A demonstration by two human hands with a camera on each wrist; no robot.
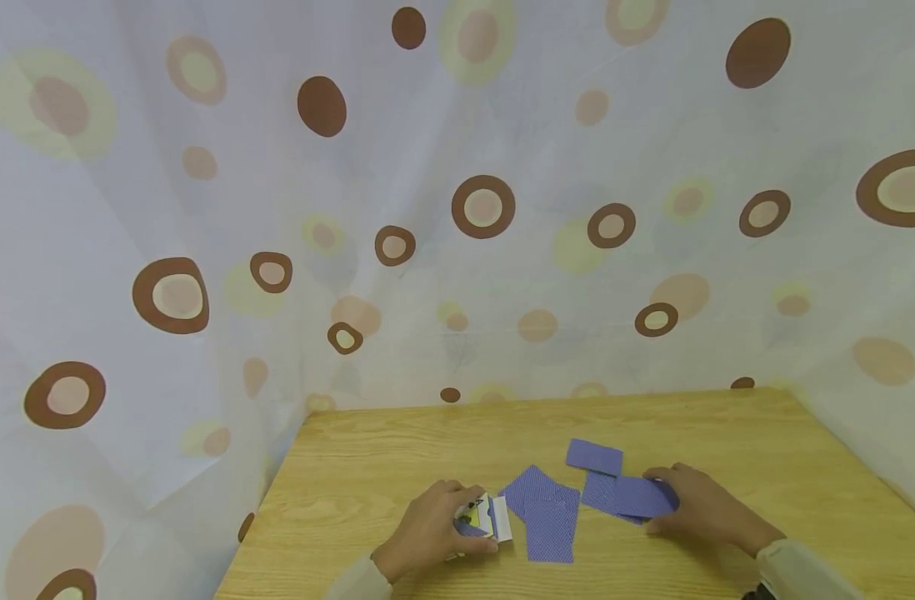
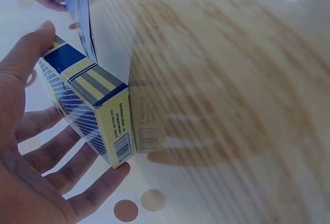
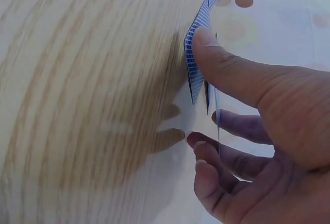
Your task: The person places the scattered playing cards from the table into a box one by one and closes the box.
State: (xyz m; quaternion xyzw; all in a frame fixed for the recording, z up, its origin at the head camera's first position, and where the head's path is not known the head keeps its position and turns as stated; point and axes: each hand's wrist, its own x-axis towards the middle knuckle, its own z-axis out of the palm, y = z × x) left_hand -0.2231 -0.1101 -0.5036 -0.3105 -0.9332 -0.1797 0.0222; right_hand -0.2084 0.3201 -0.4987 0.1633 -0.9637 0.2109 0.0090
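Observation:
At the front middle of the table, my left hand (image 1: pixel 430 523) grips a playing card box (image 1: pixel 475 517) between thumb and fingers. Its flap (image 1: pixel 503 518) stands open toward the right, and a printed card face shows at that end. In the left wrist view the box (image 2: pixel 80 100) rests on the table, its barcode end toward the camera. My right hand (image 1: pixel 699 507) pinches blue-backed playing cards (image 1: pixel 641 497) at their right end; the thumb lies along the near edge and the fingers reach round the far side. Part of these cards is hidden by the hand.
Between the hands lie overlapping blue-backed cards (image 1: pixel 552 527). Another card (image 1: pixel 594 456) lies behind, overlapping a card (image 1: pixel 600 490) next to the right hand. The wooden table (image 1: pixel 397 450) ends at a spotted curtain (image 1: pixel 540 275).

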